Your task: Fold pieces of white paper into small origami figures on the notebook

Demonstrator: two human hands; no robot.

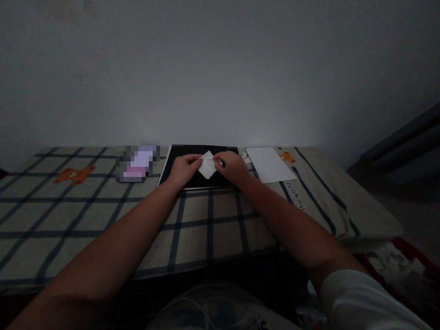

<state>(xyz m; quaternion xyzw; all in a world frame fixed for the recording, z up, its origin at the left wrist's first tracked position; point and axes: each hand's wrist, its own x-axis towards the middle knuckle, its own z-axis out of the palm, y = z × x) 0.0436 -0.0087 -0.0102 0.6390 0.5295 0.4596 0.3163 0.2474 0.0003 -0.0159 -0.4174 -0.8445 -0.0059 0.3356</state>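
A small white piece of folded paper (207,167), turned like a diamond, is held between my two hands above a black sheet (185,182). My left hand (184,169) pinches its left corner between thumb and fingers. On the opposite side, my right hand (232,166) pinches the paper near its upper right edge. A small pale shape shows by the right hand's curled fingers, too small to make out. The black sheet has rows of small white marks along its far edge and lies flat under both hands.
A checked tablecloth (192,229) with bear patterns covers the table against the wall. To the left lies a phone-like item (139,162), blurred by pixels. White sheets (270,165) and small white scraps (245,157) lie to the right. A red container (405,261) stands low at right.
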